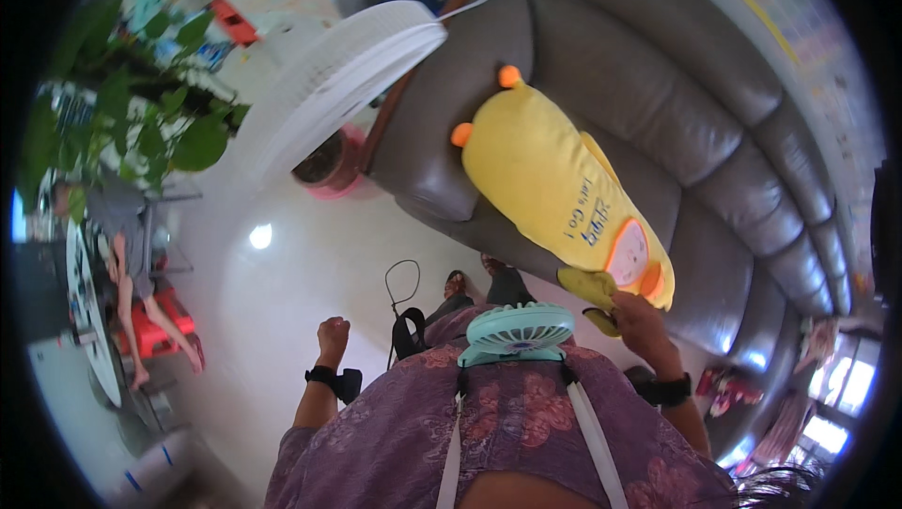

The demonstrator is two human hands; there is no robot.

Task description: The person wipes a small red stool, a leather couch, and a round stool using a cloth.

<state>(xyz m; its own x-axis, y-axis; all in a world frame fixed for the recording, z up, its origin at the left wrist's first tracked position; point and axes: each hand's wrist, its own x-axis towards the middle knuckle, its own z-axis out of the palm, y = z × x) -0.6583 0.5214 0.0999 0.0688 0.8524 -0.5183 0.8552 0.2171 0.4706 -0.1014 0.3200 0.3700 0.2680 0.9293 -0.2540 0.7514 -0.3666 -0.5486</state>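
My right hand (pixel 644 329) is closed on an olive-yellow cloth (pixel 586 283), which hangs out on both sides of the fingers. Right beside the cloth lies a long yellow plush pillow (pixel 540 166) with orange knobs at one end and a pink round patch at the other. It rests lengthwise on the brown leather sofa (pixel 611 39). At my left side, my left hand (pixel 333 336) is curled into a fist over the floor, with nothing showing in it. A turquoise handheld fan (pixel 520 329) hangs at my chest from white straps.
A white standing fan (pixel 329 86) rises ahead to the left, its cord running over the sofa's end. Beneath it sits a pink plant pot (pixel 336 166). Leafy plants (pixel 141 105) fill the far left; below them a person sits on a red stool (pixel 162 321) beside a table.
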